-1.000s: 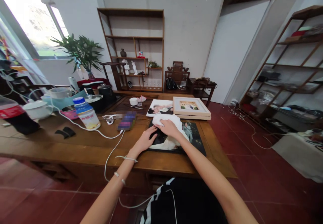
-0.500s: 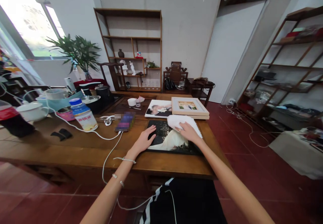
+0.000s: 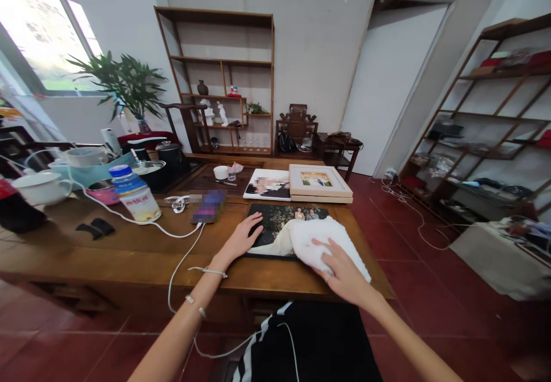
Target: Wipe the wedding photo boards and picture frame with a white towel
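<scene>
A dark photo print [image 3: 279, 224] of a couple lies flat on the wooden table [image 3: 129, 250] in front of me. My left hand [image 3: 241, 237] rests on its left edge with fingers spread flat. My right hand [image 3: 342, 270] presses a white cloth [image 3: 321, 243] onto the print's near right corner, fingers laid over the cloth. Behind the print lie another photo [image 3: 267, 185] and a light wooden picture frame [image 3: 317, 182] stacked on a second one.
On the table's left stand a plastic bottle [image 3: 134, 194], a phone [image 3: 207, 206] with a white cable [image 3: 172, 234], cups, bowls and a kettle. Wooden shelves line the back wall and the right side. The floor is red tile with loose cables.
My right hand has dragged the white cloth from the print's far left, across to the right, then down to its near right corner. My left hand stayed on the left edge.
</scene>
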A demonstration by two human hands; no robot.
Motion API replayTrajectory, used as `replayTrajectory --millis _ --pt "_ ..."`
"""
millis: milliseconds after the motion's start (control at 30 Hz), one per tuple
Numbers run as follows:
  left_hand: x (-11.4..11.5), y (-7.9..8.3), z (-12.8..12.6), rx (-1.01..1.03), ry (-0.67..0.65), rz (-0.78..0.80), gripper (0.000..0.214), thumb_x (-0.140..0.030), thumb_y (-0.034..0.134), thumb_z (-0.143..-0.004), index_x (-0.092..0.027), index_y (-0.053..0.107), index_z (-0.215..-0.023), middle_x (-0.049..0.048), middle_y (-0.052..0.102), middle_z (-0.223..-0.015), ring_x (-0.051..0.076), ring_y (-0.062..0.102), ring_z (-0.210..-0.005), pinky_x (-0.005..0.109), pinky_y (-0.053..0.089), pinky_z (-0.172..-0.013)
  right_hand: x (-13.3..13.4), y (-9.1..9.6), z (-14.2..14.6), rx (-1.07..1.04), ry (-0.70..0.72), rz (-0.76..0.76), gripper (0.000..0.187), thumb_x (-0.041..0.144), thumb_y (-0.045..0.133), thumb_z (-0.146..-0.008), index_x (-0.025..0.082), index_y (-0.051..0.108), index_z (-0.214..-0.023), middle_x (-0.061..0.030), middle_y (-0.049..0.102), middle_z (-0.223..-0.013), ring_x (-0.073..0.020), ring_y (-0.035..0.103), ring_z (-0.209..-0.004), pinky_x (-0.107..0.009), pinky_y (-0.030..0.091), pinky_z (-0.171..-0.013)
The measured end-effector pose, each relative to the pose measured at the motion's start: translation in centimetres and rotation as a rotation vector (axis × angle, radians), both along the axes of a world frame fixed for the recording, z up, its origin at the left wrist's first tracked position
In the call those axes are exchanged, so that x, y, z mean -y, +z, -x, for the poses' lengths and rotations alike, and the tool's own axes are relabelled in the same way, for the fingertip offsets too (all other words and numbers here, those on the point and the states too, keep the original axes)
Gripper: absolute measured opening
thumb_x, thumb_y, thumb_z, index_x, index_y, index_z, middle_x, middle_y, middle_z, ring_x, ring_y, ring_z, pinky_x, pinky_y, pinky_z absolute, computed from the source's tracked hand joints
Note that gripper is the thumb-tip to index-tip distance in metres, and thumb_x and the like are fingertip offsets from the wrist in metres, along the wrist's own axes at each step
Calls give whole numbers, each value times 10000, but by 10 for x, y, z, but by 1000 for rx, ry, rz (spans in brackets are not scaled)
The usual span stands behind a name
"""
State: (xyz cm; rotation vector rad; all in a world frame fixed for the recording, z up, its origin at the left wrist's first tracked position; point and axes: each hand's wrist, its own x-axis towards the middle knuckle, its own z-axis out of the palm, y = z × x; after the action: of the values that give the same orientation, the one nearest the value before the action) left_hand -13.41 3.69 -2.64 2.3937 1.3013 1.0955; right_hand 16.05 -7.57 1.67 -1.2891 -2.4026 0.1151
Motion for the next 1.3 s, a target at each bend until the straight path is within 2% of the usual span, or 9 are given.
replayTrajectory --millis 67,133,367,500,700,867,1033,1133,1300 --pt "0 0 0 -11 -1 11 378 -352 425 -871 -152 563 -1160 111 519 -1293 227 461 -1217 431 354 -1042 11 4 4 -1 6 43 152 260 465 -849 214 577 -757 -80 489 -1315 -208 389 -1246 -425 207 -1083" --pt "1 0 0 -29 -4 18 391 -345 446 -861 -136 551 -1175 126 506 -1304 230 453 -1223 429 347 -1047 3 7 5 -10 -37 75 187 316 455 -863 216 583 -769 -81 542 -1255 -225 435 -1207 -415 269 -1044" --pt "-1 -2 2 -17 -37 8 381 -327 466 -849 -130 547 -1164 135 514 -1291 232 429 -1243 445 334 -1052 -98 9 -11 11 -188 55 293 400 426 -875 195 571 -725 -67 656 -885 -234 551 -989 -349 357 -911" --pt "0 -1 2 -2 -44 23 374 -331 466 -847 -151 545 -1166 122 509 -1300 231 427 -1245 458 325 -1054 -130 8 -15 0 -222 34 304 416 426 -870 192 553 -708 -63 639 -855 -231 549 -939 -332 366 -869" --pt "-1 -3 1 1 -31 31 374 -332 461 -852 -159 533 -1176 116 500 -1310 228 419 -1252 455 322 -1058 -112 0 -5 2 -248 -1 230 338 431 -864 191 574 -760 -83 642 -904 -248 518 -1023 -356 342 -908" --pt "-2 -6 1 19 -29 21 372 -340 461 -851 -175 531 -1177 107 509 -1301 230 425 -1247 460 322 -1056 -54 -5 2 -20 -177 4 196 330 475 -843 209 579 -729 -79 633 -1063 -254 461 -1159 -383 309 -984" --pt "-2 -6 2 11 -24 29 370 -343 464 -849 -162 543 -1161 120 498 -1308 238 419 -1250 461 328 -1050 -4 -6 4 -113 -69 59 266 383 471 -850 233 530 -638 -55 649 -1044 -255 429 -1211 -390 362 -957" --pt "-2 -6 2 -8 -28 25 357 -333 467 -847 -169 546 -1154 118 491 -1313 242 416 -1251 468 334 -1045 -12 -5 3 -101 -61 36 277 375 459 -855 234 520 -625 -60 657 -991 -257 453 -1185 -397 361 -955" --pt "-2 -6 2 -10 -32 17 340 -323 467 -848 -180 546 -1147 109 496 -1307 239 415 -1251 464 336 -1045 -80 -3 -4 -39 -187 8 276 392 450 -854 225 529 -650 -52 652 -817 -267 508 -1083 -380 357 -938"
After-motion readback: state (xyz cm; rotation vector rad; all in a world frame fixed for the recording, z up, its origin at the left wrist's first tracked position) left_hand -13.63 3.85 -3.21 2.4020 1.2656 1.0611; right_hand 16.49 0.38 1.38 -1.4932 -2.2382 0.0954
